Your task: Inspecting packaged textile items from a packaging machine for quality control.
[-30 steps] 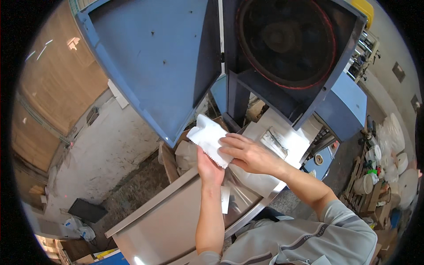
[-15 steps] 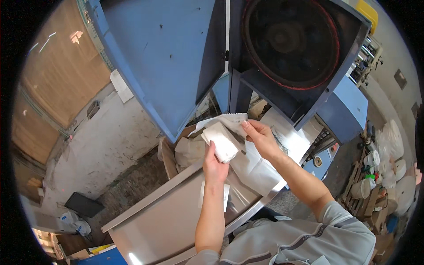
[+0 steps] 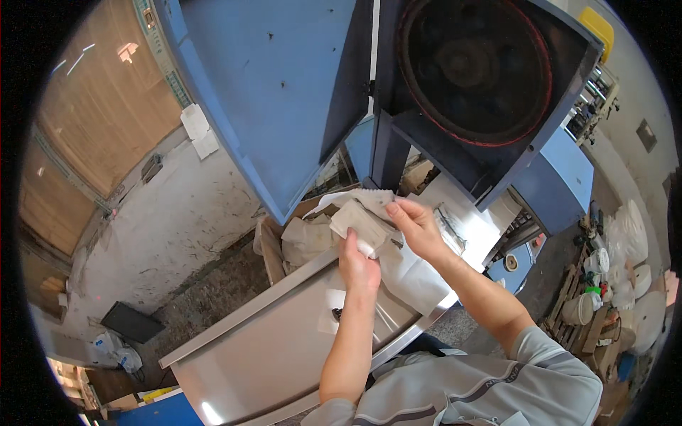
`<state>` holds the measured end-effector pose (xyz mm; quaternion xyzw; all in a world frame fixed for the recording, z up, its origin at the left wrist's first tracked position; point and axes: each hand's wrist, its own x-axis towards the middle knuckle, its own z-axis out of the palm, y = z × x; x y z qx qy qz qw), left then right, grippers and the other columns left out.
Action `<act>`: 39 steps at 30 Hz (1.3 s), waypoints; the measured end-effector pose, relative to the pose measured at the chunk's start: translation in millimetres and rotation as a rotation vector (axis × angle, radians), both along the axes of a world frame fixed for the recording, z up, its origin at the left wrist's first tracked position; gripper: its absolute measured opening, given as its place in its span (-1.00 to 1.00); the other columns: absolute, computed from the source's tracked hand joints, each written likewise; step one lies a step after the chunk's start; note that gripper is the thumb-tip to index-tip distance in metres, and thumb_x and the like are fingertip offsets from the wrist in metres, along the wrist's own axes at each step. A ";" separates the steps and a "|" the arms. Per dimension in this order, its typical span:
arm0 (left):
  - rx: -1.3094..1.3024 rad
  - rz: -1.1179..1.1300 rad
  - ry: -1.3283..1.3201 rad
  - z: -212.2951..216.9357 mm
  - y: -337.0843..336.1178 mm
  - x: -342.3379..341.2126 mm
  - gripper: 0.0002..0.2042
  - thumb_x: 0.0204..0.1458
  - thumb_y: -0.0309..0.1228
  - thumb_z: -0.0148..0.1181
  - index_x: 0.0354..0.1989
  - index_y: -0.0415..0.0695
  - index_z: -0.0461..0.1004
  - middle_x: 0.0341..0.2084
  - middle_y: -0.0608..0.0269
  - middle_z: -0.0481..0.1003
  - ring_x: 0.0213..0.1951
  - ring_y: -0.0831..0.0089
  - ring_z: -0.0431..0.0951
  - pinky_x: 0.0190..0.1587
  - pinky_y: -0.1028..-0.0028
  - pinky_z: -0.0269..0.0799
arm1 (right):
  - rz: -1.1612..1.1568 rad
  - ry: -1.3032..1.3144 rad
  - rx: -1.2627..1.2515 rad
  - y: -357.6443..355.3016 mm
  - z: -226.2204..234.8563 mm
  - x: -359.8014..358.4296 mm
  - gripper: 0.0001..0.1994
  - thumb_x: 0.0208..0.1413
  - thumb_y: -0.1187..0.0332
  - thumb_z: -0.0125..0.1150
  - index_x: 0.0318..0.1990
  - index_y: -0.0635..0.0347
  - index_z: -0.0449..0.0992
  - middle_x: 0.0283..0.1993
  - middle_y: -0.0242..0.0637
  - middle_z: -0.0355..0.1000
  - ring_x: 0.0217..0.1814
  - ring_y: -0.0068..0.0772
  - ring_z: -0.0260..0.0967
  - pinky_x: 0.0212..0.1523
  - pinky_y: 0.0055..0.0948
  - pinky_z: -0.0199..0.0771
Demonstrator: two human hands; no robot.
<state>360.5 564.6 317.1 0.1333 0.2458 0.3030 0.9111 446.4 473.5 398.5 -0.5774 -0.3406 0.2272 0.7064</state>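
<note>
Left hand: the left hand (image 3: 359, 264) is raised from an upright forearm, fingers clenched around a folded white cloth (image 3: 357, 221).
Right hand: the right hand (image 3: 415, 228) pinches the cloth's upper edge.
Cloth: above the steel surface (image 3: 263, 341), just below the blue machine (image 3: 284, 92).

A grey short-sleeved shirt, apparently with darker stripes; both forearms bare.

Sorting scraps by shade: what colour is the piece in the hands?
Pale grey-white piece, head view.
</note>
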 end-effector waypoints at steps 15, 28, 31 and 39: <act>0.124 -0.118 -0.256 28.5 13.3 -24.2 -0.45 0.28 0.00 -0.13 0.29 -0.14 0.24 0.17 0.13 0.37 0.20 0.19 0.38 0.22 0.22 0.32 | 0.328 -1.090 -0.183 -12.0 14.1 -6.8 -0.80 0.03 0.34 0.36 -0.18 0.16 0.62 0.13 -0.28 0.49 0.37 -0.08 0.23 0.36 0.13 0.09; 0.222 -0.181 -0.205 52.3 11.2 -23.6 -0.50 0.28 -0.19 0.01 0.31 -0.17 0.20 0.15 0.13 0.40 0.17 0.24 0.42 0.22 0.21 0.31 | 0.064 -0.080 -0.376 -19.6 17.6 -12.5 -0.47 0.16 0.15 0.31 0.15 0.38 0.42 -0.08 -0.26 0.52 -0.10 -0.57 0.41 -0.07 -0.49 0.44; 0.250 -0.125 -0.200 52.9 5.7 -17.5 -0.50 0.28 -0.22 0.03 0.31 -0.19 0.19 0.13 0.13 0.40 0.17 0.24 0.41 0.20 0.22 0.32 | 0.047 -0.065 -0.330 -16.6 9.5 -14.3 -0.51 0.12 0.20 0.36 0.09 0.37 0.45 -0.10 -0.28 0.51 -0.11 -0.60 0.40 -0.10 -0.50 0.44; 0.603 0.189 0.278 41.3 -10.0 -26.6 -0.53 0.24 -0.31 0.14 0.24 -0.27 0.21 -0.03 0.25 0.43 -0.09 0.53 0.41 0.02 0.43 0.36 | -0.328 -0.630 -0.187 -15.4 14.6 -8.7 -0.66 -0.04 0.46 0.37 -0.07 0.26 0.49 -0.13 -0.22 0.51 -0.10 -0.28 0.46 -0.14 -0.36 0.46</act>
